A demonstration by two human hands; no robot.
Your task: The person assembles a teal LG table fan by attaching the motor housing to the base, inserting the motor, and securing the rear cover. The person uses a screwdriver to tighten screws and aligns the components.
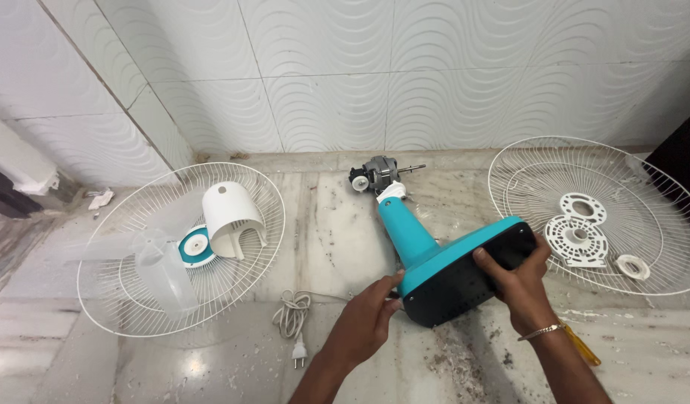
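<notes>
Left hand (363,318): fingers grip the teal fan base (464,273) at its lower edge.
Right hand (520,280): fingers clasp its upper side.

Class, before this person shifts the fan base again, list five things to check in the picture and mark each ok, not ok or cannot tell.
1. Left hand on the teal fan base: ok.
2. Right hand gripping the base's far edge: ok.
3. Motor attached to the neck: ok.
4. Power cord unplugged, lying coiled: ok.
5. Yellow-handled tool clear of the right forearm: cannot tell.
</notes>
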